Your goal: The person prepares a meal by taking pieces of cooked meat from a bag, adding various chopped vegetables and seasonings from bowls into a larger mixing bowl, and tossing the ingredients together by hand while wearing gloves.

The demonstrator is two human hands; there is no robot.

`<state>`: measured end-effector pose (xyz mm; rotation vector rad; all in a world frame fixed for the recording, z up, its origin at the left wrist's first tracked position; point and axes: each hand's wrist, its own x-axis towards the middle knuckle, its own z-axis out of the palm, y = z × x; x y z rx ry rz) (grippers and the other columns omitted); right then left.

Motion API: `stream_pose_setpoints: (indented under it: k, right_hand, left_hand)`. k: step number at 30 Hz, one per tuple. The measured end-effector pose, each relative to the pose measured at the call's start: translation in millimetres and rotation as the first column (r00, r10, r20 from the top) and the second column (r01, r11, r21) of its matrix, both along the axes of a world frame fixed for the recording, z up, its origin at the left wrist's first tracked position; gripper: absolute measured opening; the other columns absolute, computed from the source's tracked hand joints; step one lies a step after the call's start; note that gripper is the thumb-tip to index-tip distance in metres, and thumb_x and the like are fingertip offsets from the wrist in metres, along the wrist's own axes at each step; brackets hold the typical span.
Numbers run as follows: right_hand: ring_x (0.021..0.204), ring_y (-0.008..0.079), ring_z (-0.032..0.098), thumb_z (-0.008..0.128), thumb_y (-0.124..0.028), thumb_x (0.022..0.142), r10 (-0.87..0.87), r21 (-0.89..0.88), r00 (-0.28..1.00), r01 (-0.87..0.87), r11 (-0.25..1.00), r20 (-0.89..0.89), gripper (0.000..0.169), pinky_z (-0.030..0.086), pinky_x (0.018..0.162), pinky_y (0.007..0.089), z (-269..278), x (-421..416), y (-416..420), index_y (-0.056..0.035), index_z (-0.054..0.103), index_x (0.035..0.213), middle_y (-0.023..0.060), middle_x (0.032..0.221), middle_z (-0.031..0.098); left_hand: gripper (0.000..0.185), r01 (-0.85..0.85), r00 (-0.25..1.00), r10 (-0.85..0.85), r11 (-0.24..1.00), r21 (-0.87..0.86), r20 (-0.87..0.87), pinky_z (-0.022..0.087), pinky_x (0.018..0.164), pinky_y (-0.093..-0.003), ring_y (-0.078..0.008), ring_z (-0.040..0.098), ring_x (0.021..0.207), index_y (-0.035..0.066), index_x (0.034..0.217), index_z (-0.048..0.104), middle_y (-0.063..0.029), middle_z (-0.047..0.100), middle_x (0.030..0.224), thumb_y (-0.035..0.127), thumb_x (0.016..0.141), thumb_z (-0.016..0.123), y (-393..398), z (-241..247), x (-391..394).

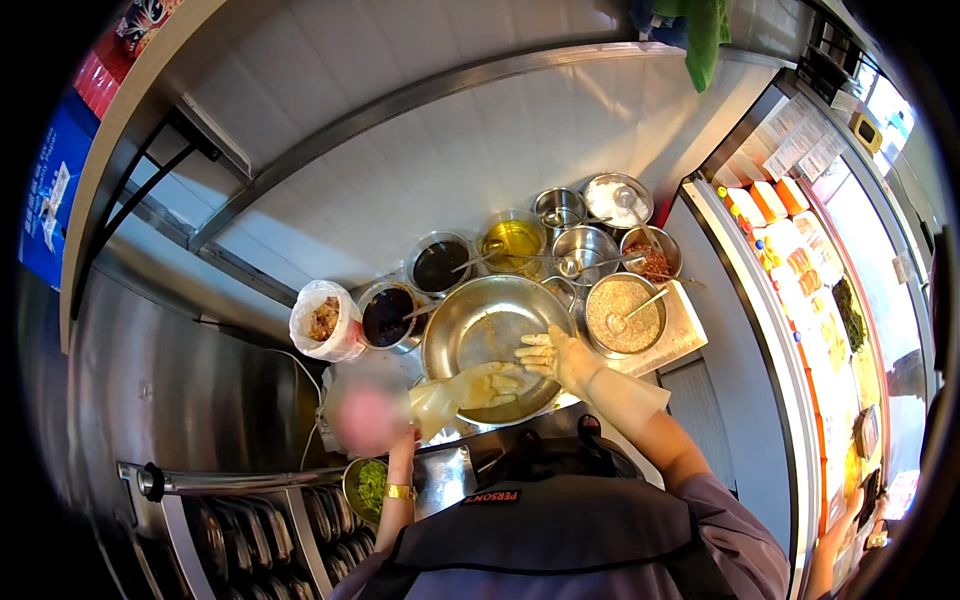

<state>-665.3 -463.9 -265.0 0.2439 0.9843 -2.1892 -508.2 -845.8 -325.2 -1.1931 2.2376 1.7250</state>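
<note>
My left hand (484,385), in a pale translucent glove, reaches into a wide stainless steel bowl (457,315) with its fingers extended. The gloved right hand (551,356) hovers over the bowl's right side, fingers spread and pointing left. Neither hand holds anything. Yellowish residue marks the bowl's bottom. To its right sits a steel pot of sesame-like seeds (626,311) with a ladle. Behind are a container of yellow oil (514,238), two containers of dark liquid (441,264) and a steel bowl of peanuts (651,259). A blurred pink patch (367,412) lies beside my left wrist.
A white tub of brown bits (324,319) stands left, with green chopped vegetables (371,487) below. White granules (616,199) fill a bowl at the back. On the right is a lit display case (810,300); another person's hand (840,529) is beside it. Lidded trays (247,536) fill the lower-left rack.
</note>
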Motion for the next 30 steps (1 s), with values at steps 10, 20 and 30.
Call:
stream_pose_setpoints:
  k: [10, 20, 30]
  right_hand:
    - [0.125, 0.0355, 0.05, 0.022, -0.045, 0.106, -0.035, -0.013, 0.994, 0.036, 0.999, 0.107, 0.063, 0.039, 0.11, 0.0428, -12.3, 2.9, 5.9, 0.0053, 0.05, 0.131, 0.0266, 0.13, 0.056]
    - [0.13, 0.0465, 0.043, 0.025, -0.04, 0.106, 0.019, -0.645, 0.994, 0.057, 0.762, 0.11, 0.067, 0.031, 0.115, 0.0545, -31.9, 8.3, 27.4, 0.0202, 0.036, 0.133, 0.0371, 0.136, 0.043]
    - [0.08, 0.0275, 0.064, 0.032, -0.049, 0.102, 0.136, 0.081, 0.99, -0.133, 0.988, -0.035, 0.067, 0.053, 0.069, 0.0344, -8.1, 20.5, -0.2, 0.0087, 0.064, 0.111, 0.0237, 0.099, 0.068]
  left_hand:
    - [0.038, 0.175, 0.98, -0.199, 0.765, -0.62, 0.031, 0.048, 0.054, -0.039, -0.0234, 0.064, 0.063, -0.009, 0.087, 0.067, -0.0176, 0.068, 0.071, 0.029, 0.086, 0.064, -35.7, -22.7, -2.6]
    - [0.018, 0.171, 0.978, -0.196, 0.942, -0.288, -0.063, 0.042, 0.051, -0.0327, -0.0153, 0.053, 0.059, 0.005, 0.074, 0.062, -0.0051, 0.06, 0.068, 0.019, 0.085, 0.056, -80.8, -70.3, -43.7]
    - [0.03, 0.158, 0.956, -0.201, 0.966, -0.205, -0.213, 0.052, 0.076, -0.0364, -0.0205, 0.066, 0.094, 0.002, 0.111, 0.065, -0.0163, 0.068, 0.105, 0.024, 0.093, 0.055, 48.3, 106.4, -76.6]
